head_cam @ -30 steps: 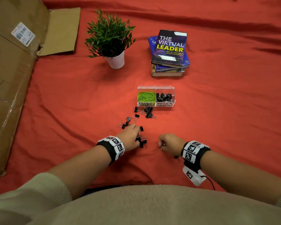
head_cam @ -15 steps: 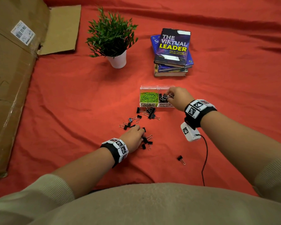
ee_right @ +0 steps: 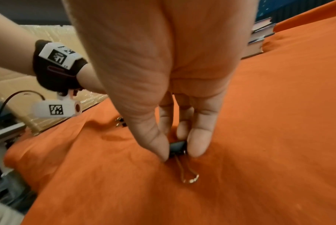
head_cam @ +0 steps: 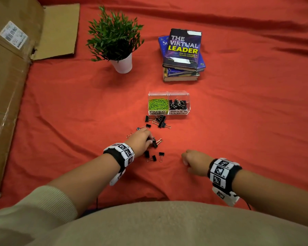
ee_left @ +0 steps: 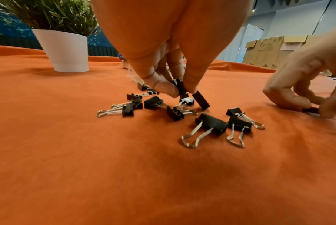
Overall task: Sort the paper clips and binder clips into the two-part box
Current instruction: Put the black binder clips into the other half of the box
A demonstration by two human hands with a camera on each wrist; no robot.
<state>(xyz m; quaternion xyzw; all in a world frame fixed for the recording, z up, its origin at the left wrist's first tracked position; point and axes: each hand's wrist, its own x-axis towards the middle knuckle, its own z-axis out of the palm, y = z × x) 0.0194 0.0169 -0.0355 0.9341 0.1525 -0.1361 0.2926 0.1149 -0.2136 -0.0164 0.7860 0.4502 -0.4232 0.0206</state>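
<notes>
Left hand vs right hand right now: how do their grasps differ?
The left hand pinches binder clips amid a scattered cluster; the right hand pinches a lone binder clip lying apart. The left hand's clips look partly lifted; the right hand's clip lies on the red cloth. Both use thumb and fingertips, pointing down.

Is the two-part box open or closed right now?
Open. The box has no lid over its compartments; the green paper clips and binder clips lie uncovered inside.

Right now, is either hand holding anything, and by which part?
Yes. The left hand pinches a binder clip by its black body; the right hand pinches a lone binder clip on the cloth, also by its body.
</notes>
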